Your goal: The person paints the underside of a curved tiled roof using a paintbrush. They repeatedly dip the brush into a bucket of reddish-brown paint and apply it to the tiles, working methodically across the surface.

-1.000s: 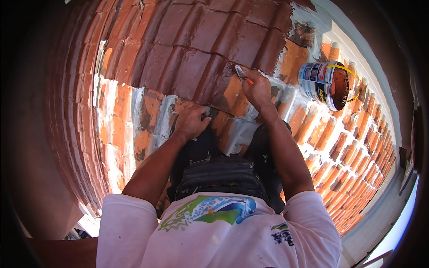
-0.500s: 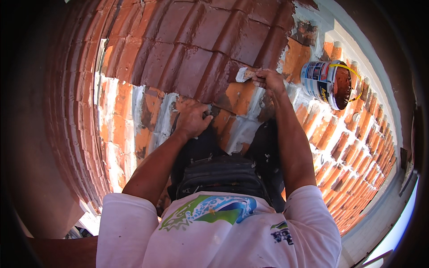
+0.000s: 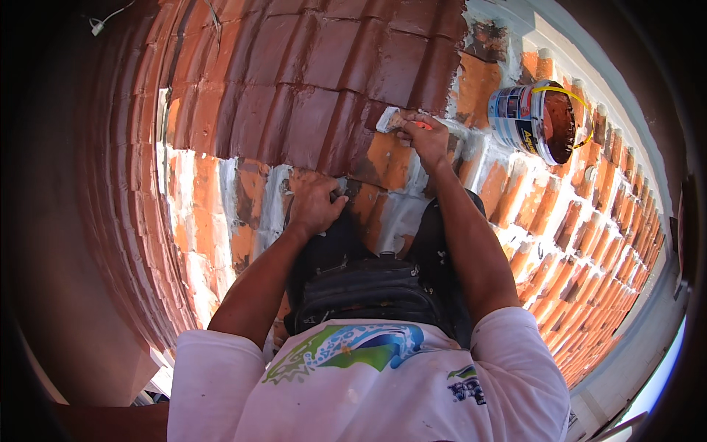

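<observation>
My right hand [image 3: 426,138] grips a paintbrush [image 3: 388,119] with a pale, wide head and a bit of orange-red handle showing between the fingers. The brush head lies against a roof tile [image 3: 386,158], at the border between dark red-brown paint and bare orange clay. To the left, my left hand [image 3: 317,200] leans on the tiles with bent fingers, the thumb apart, and nothing seen in it. Some of its fingertips are hidden. Beyond both hands spread glossy painted tiles [image 3: 317,118].
A paint bucket [image 3: 515,118] with a yellow handle and red-brown paint inside lies tilted at the right. Unpainted tiles with white streaks [image 3: 560,243] run down the right side. A pale wall [image 3: 582,51] borders the roof. My legs and a black waist bag [image 3: 364,291] are below.
My right hand and the brush have moved slightly left and nearer to me. The orange-red handle now shows. My left hand stays put on the tiles, and the view has shifted a little.
</observation>
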`<state>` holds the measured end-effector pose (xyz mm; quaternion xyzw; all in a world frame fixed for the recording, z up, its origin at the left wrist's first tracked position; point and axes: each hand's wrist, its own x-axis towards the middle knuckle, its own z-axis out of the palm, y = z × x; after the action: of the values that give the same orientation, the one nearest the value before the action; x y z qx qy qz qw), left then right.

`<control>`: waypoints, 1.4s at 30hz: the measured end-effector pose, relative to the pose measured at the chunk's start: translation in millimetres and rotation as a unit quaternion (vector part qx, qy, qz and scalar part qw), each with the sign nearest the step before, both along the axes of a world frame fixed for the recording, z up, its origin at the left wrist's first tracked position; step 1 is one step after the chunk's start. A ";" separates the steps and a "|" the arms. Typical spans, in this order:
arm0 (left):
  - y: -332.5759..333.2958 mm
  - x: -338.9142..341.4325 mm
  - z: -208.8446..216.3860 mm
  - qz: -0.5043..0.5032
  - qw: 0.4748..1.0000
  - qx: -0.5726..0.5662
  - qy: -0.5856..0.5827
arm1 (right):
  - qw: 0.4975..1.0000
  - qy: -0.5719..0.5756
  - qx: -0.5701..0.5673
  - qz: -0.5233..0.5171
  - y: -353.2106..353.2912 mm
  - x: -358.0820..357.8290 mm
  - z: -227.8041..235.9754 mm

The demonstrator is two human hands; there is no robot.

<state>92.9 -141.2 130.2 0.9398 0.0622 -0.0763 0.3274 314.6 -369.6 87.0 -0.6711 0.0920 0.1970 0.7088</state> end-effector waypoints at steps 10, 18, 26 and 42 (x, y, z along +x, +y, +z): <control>-0.1 -1.4 -4.6 0.005 1.000 -0.010 -0.021 | 0.879 -0.410 -0.204 0.133 -0.7 1.0 12.7; -1.7 -1.3 1.6 0.006 1.000 -0.006 -0.011 | 0.816 -0.507 -0.246 0.127 8.5 -17.4 9.2; -0.1 -2.8 -6.3 0.009 1.000 -0.018 -0.017 | 0.730 -0.460 -0.421 0.280 27.6 5.1 33.6; 0.4 -1.3 -4.1 -0.001 1.000 -0.006 -0.023 | 0.639 -0.457 -0.492 0.375 60.1 -29.3 41.5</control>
<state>91.6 -140.8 126.2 0.9392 0.0533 -0.0552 0.3347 285.3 -309.5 128.5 -0.9021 -0.4201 0.0394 0.0908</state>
